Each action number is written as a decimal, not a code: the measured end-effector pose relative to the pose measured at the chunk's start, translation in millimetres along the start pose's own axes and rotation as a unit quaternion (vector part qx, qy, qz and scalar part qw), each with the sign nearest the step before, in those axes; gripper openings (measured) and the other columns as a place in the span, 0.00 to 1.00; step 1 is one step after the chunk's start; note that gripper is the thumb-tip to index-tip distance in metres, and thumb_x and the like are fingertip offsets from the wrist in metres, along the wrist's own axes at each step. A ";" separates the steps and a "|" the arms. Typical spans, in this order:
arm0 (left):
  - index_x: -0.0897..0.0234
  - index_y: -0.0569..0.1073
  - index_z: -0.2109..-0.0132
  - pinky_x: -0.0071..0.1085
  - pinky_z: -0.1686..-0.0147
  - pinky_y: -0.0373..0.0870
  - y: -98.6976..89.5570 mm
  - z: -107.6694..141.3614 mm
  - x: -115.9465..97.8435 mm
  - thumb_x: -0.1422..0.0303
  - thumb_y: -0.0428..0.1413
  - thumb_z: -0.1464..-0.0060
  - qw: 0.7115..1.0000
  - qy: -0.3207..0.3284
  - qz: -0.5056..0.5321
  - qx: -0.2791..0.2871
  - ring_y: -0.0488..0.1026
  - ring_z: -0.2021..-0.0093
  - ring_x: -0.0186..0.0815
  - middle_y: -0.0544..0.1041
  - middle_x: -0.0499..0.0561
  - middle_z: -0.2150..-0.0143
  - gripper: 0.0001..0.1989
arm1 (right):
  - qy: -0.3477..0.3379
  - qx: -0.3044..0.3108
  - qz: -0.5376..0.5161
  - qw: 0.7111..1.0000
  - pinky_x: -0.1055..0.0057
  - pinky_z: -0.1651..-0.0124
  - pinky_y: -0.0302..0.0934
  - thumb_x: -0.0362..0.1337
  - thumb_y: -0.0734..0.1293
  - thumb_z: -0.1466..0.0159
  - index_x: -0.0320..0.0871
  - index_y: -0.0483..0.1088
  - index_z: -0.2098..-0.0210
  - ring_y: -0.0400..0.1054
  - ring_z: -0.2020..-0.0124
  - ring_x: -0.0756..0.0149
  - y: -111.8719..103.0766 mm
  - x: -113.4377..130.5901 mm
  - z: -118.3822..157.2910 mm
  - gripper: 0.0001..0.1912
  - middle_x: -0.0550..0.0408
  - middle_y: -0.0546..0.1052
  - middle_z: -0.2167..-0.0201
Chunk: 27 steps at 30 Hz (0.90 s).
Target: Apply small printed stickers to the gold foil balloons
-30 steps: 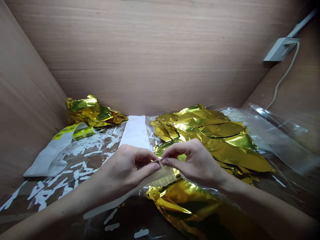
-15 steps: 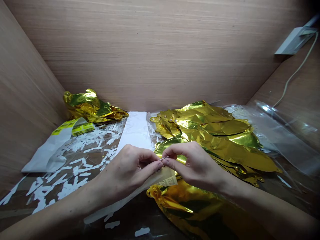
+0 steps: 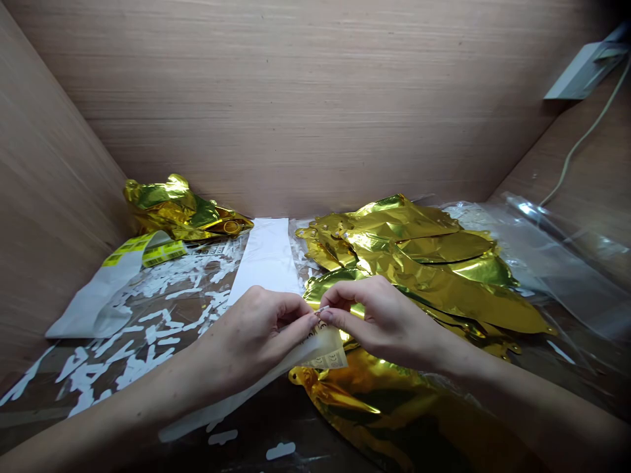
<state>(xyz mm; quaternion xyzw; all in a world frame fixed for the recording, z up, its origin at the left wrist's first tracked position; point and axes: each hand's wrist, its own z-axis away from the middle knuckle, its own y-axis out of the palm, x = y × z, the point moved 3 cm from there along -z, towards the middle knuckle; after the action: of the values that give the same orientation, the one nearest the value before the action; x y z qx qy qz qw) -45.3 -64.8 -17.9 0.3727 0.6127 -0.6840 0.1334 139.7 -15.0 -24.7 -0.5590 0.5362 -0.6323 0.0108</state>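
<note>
My left hand (image 3: 266,332) and my right hand (image 3: 377,322) meet at the centre, thumbs and forefingers pinched together. Between them they grip the edge of a translucent plastic bag (image 3: 290,358) printed with small marks, including a CE sign. A thin whitish edge shows between the fingertips. The bag slants down to the left beneath my left forearm, which hides part of it. Just below my hands lies a gold foil balloon (image 3: 365,401), flat, with a small holed tab at its left end.
Flat gold foil balloons (image 3: 434,263) lie piled at right; more crumpled gold foil (image 3: 187,210) sits back left. White-marked clear plastic (image 3: 162,322) covers the left. A roll of yellow labels (image 3: 98,305), a white strip (image 3: 266,253) and clear plastic (image 3: 566,263) lie around. Wooden panels enclose the back and sides.
Both hands stay together on the bag. The fingertips have shifted slightly, and more of the bag's printing shows just under them.
</note>
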 end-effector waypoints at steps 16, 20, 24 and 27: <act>0.65 0.81 0.65 0.24 0.74 0.58 3.3 0.2 6.7 0.57 0.53 0.34 0.999 -0.020 0.030 0.011 0.68 0.72 0.29 0.77 0.46 0.73 0.19 | -0.026 -0.005 0.011 1.000 0.76 0.70 0.56 0.33 0.66 0.32 0.41 0.76 0.65 0.64 0.74 0.75 2.4 1.1 1.0 0.07 0.60 0.77 0.73; 0.65 0.80 0.65 0.24 0.73 0.57 5.8 0.0 8.9 0.58 0.54 0.34 0.999 -0.015 0.030 0.018 0.65 0.73 0.28 0.75 0.44 0.74 0.18 | -0.024 0.005 0.015 1.000 0.76 0.69 0.57 0.34 0.67 0.32 0.41 0.76 0.65 0.66 0.73 0.75 2.8 3.2 -0.9 0.06 0.60 0.78 0.71; 0.65 0.77 0.68 0.24 0.74 0.56 8.0 -0.1 11.0 0.59 0.54 0.34 1.000 -0.014 0.019 0.017 0.62 0.73 0.27 0.71 0.43 0.75 0.18 | -0.053 -0.005 0.029 0.998 0.75 0.65 0.60 0.32 0.67 0.33 0.41 0.75 0.63 0.70 0.70 0.72 5.4 3.9 -1.4 0.05 0.58 0.80 0.69; 0.66 0.74 0.69 0.24 0.75 0.55 9.9 -0.4 13.4 0.58 0.53 0.34 1.000 -0.019 0.013 0.021 0.59 0.73 0.27 0.68 0.43 0.75 0.19 | -0.085 -0.026 0.056 0.994 0.73 0.63 0.61 0.31 0.66 0.33 0.40 0.75 0.62 0.72 0.68 0.70 7.2 3.1 1.1 0.04 0.56 0.80 0.67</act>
<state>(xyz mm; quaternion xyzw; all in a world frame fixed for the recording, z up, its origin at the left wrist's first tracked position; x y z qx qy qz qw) -48.0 -62.8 -34.2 0.3704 0.5910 -0.7017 0.1455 135.1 -20.7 -27.8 -0.5804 0.5799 -0.5665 0.0770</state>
